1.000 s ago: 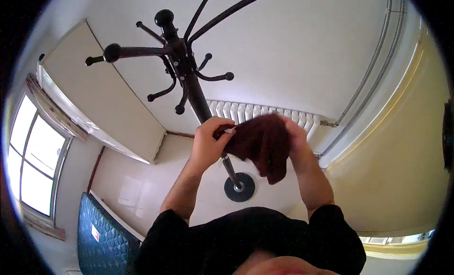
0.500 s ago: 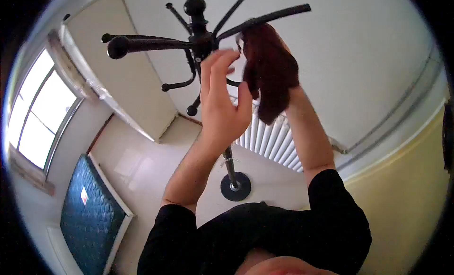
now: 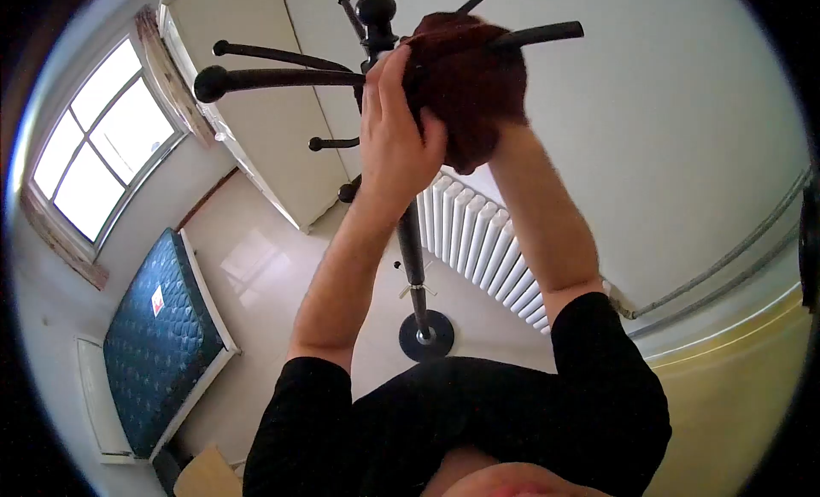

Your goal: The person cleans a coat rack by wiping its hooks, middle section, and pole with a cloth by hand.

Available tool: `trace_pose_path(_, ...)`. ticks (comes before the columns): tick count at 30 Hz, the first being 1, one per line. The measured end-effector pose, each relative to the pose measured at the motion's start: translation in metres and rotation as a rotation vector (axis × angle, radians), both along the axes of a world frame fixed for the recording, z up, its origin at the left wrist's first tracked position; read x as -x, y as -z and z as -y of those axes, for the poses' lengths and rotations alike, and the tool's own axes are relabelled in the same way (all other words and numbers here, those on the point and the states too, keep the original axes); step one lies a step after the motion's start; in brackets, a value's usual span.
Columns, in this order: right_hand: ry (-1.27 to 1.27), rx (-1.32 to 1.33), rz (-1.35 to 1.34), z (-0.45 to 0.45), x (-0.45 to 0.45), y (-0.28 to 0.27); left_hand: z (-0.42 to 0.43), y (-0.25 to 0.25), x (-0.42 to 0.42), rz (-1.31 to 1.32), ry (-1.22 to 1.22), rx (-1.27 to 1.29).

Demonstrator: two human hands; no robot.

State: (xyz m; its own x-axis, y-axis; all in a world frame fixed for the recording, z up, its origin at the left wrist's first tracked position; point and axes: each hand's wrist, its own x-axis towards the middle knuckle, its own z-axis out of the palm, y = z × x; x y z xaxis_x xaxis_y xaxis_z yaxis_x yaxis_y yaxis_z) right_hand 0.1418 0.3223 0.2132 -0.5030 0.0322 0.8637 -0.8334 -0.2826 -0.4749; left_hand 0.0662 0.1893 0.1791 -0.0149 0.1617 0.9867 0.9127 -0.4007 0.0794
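Note:
A dark red cloth item (image 3: 465, 91) is draped over an upper right arm of the black coat rack (image 3: 412, 249), whose tip pokes out to the right of it. My left hand (image 3: 397, 134) lies against the cloth's left side beside the rack's post, fingers stretched upward and thumb apart. The cloth covers my right hand, and only the wrist and forearm show below it. Other black hooks with round knobs reach out to the left.
Behind the rack a white radiator (image 3: 478, 241) runs along the wall, with pipes at the right. The rack's round base (image 3: 427, 336) stands on the floor. At the left are a cabinet (image 3: 256, 95), a window (image 3: 107, 138) and a blue mattress (image 3: 162, 343).
Both hands have risen from in front of the post to the rack's top. The cloth has gone up with them and now lies over a rack arm. My left hand has let go of its edge.

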Motion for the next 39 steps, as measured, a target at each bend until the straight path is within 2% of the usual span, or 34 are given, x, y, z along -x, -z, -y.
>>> trace_pose_path(3,0.175,-0.097,-0.020,0.003,-0.040,-0.009,-0.004,0.006,0.002,-0.072,-0.088,0.029)
trace_pose_path(6,0.452,-0.177,0.022,0.002,-0.079,-0.014,-0.005,0.006,0.001,-0.079,-0.041,0.003)
trace_pose_path(10,1.020,-0.317,0.149,-0.015,-0.127,-0.022,-0.009,0.011,0.005,-0.099,-0.068,-0.004)
trace_pose_path(13,1.521,-0.406,0.195,-0.032,-0.158,-0.006,-0.005,0.013,0.004,-0.026,0.032,0.000)
trace_pose_path(14,1.677,-0.424,0.191,-0.035,-0.167,0.006,0.002,0.014,0.002,0.024,0.094,-0.003)
trace_pose_path(17,2.066,-0.545,0.157,-0.044,-0.175,0.069,0.016,0.052,0.010,-0.186,0.183,-0.189)
trace_pose_path(19,2.207,-0.755,0.206,-0.042,-0.168,0.125,0.033,0.092,0.010,-0.260,0.353,0.023)
trace_pose_path(20,2.261,-0.881,0.236,-0.038,-0.160,0.154,0.039,0.107,0.009,-0.272,0.356,0.139)
trace_pose_path(22,2.138,-1.017,0.432,-0.022,-0.135,0.195,0.041,0.150,0.018,-0.129,0.324,0.332)
trace_pose_path(25,1.651,-0.850,0.825,0.002,-0.095,0.201,0.043,0.213,0.045,0.254,0.291,0.569)
trace_pose_path(26,1.950,-1.422,0.841,0.036,-0.073,0.172,0.043,0.229,0.054,0.431,0.292,0.630)
trace_pose_path(27,1.610,-0.927,0.716,0.027,-0.059,0.206,0.047,0.240,0.062,0.612,0.290,0.690)
trace_pose_path(29,0.975,-0.093,0.638,0.023,-0.032,0.225,0.045,0.242,0.078,0.838,0.373,0.650)
trace_pose_path(30,0.690,0.265,0.684,0.038,-0.015,0.201,0.044,0.241,0.084,0.918,0.407,0.595)
trace_pose_path(32,0.374,0.538,0.652,0.031,0.013,0.208,0.047,0.221,0.086,0.887,0.413,0.558)
trace_pose_path(33,0.361,0.455,0.584,0.004,0.035,0.242,0.047,0.214,0.088,0.866,0.421,0.530)
trace_pose_path(34,0.644,0.089,0.550,0.006,0.033,0.239,0.044,0.214,0.093,0.865,0.416,0.499)
trace_pose_path(35,1.071,-0.338,0.503,0.008,0.031,0.235,0.043,0.216,0.098,0.863,0.416,0.476)
trace_pose_path(36,1.430,-0.614,0.403,0.010,0.029,0.230,0.043,0.214,0.105,0.851,0.419,0.458)
trace_pose_path(37,1.509,-0.669,0.195,0.037,0.010,0.185,0.048,0.204,0.106,0.929,0.486,0.490)
trace_pose_path(39,1.563,-0.671,0.107,0.062,-0.011,0.152,0.051,0.195,0.119,0.918,0.539,0.481)
